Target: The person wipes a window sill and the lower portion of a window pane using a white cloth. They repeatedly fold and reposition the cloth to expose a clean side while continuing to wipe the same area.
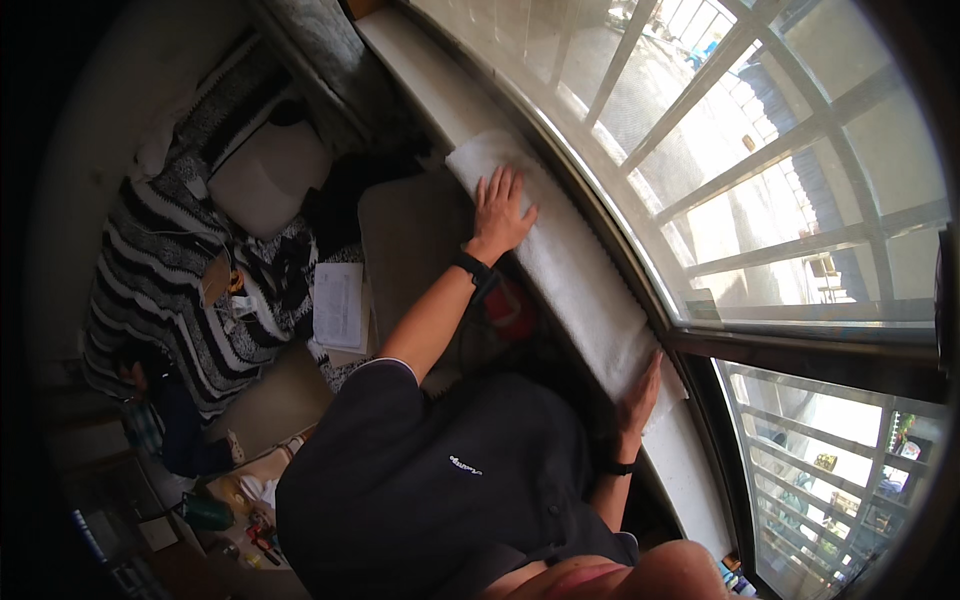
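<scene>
A white towel-like cloth (581, 270) with a scalloped edge lies lengthwise along the pale windowsill (682, 480). My left hand (501, 210) rests flat on its upper end, fingers slightly spread, with a black watch on the wrist. Near the lower end, my right hand (640, 397) lies against the cloth with its fingers straight. A black band circles that wrist. The right hand is seen nearly edge-on, so its thumb and palm are hidden.
The window frame (675, 341) and barred glass run along the sill. A grey cushioned seat (405, 232) holds papers (337, 304) at its side. Left are a striped blanket (135, 277), a grey cushion (270, 176) and a person's leg (184, 442). A red object (511, 309) sits below the sill.
</scene>
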The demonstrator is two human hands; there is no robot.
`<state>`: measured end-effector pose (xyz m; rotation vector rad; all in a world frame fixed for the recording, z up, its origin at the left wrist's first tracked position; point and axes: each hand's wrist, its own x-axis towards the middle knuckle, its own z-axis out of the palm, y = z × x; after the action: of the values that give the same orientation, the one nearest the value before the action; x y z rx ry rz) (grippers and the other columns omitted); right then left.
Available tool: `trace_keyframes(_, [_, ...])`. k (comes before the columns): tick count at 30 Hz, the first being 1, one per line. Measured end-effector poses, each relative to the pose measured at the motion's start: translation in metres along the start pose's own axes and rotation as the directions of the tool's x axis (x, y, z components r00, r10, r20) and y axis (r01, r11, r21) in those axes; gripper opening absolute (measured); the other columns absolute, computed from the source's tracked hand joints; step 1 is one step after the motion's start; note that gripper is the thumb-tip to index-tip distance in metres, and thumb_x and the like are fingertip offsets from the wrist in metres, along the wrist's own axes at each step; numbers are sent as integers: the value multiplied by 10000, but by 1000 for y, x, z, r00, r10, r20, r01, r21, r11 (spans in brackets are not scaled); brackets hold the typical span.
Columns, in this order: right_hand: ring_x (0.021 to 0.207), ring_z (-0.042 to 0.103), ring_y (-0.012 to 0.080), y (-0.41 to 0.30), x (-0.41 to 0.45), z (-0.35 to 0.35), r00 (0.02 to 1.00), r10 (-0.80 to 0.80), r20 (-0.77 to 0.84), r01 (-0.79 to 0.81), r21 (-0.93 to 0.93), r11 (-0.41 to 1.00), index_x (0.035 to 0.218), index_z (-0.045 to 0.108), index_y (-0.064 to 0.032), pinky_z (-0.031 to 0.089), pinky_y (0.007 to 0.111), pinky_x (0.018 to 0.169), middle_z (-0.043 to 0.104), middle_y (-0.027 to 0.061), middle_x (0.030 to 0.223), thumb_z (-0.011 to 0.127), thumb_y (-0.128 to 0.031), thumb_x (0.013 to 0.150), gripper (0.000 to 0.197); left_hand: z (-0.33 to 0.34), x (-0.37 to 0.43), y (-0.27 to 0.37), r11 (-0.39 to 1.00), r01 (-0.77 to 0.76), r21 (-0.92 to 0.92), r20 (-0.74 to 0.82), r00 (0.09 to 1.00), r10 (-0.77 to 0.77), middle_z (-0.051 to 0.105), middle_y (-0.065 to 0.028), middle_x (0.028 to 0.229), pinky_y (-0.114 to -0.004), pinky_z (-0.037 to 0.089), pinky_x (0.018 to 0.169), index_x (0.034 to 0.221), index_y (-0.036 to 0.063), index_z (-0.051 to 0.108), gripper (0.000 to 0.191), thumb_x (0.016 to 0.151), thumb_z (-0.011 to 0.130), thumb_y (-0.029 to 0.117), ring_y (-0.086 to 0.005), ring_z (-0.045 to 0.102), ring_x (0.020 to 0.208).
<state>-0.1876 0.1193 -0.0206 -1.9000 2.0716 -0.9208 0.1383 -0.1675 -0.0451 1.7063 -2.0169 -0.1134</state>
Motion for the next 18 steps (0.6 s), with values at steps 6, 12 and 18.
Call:
trace_keyframes(6, [1340, 485, 419, -5, 3, -1, 999, -32, 22, 34, -84, 996, 1510, 378, 41, 376, 467, 1144, 513, 251, 1455, 406, 86, 893, 620, -1, -1, -2, 1000, -12, -8, -22, 1000, 12, 377, -210, 1558, -547, 145, 1225, 1478, 7, 416, 704, 931, 604, 408, -347, 271, 1493])
trace_keyframes(12, [1326, 495, 412, -9, 4, -4, 999, 1, 41, 2, -77, 997, 1511, 393, 22, 383, 454, 1142, 541, 234, 1433, 392, 93, 873, 642, -2, -1, -2, 1000, -16, -19, -27, 1000, 16, 379, -211, 1556, -548, 147, 1224, 1476, 7, 419, 695, 931, 605, 397, -346, 273, 1492])
trace_keyframes(18, [1337, 485, 399, -12, 8, -5, 999, -9, 35, 11, -58, 998, 1514, 401, 10, 379, 447, 1143, 544, 216, 1438, 375, 81, 859, 659, -3, 1, -2, 1000, -5, -10, -19, 1000, 4, 371, -201, 1566, -539, 139, 1229, 1497, 12, 395, 715, 933, 600, 401, -340, 266, 1498])
